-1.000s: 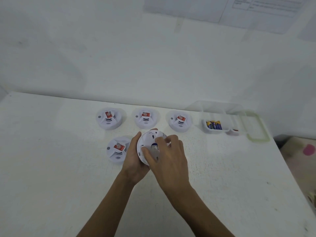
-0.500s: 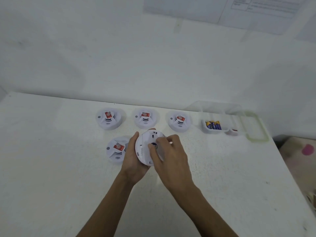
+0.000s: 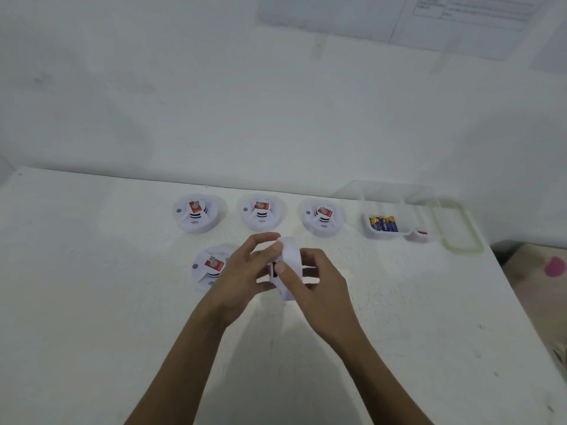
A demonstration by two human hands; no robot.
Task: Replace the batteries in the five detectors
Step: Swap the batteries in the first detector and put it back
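The white surface (image 3: 92,302) fills my view. Over its middle, both hands are clamped on one unit. The left hand (image 3: 239,280) curls round the left side of the held detector (image 3: 290,256). The right hand (image 3: 322,280) grips its right side, thumb on the near edge. It is lifted just off the surface, right of the near-left detector (image 3: 210,266).

At far right the clear tub (image 3: 366,220) stands open, with its green-rimmed lid (image 3: 463,231) lying beside it. Three detectors (image 3: 262,211) sit face up in the far row. Smallest of all are the blue-and-gold batteries (image 3: 383,223) in the tub's left part.

Handling: I reckon the shell is light, stiff plastic, smooth and a bit slippery, with thin clips that could snap if forced. I'd hold it across the rim on opposite sides, leaving the back free for a thumb.

Half a second back, the detector's back faced me, with the left palm behind it and the right fingers working on that back. Now it's turned edge-on and blurred, with a sliver of red and dark showing on its left face. I'd say it's mid-turn. Everything else sits where it was.
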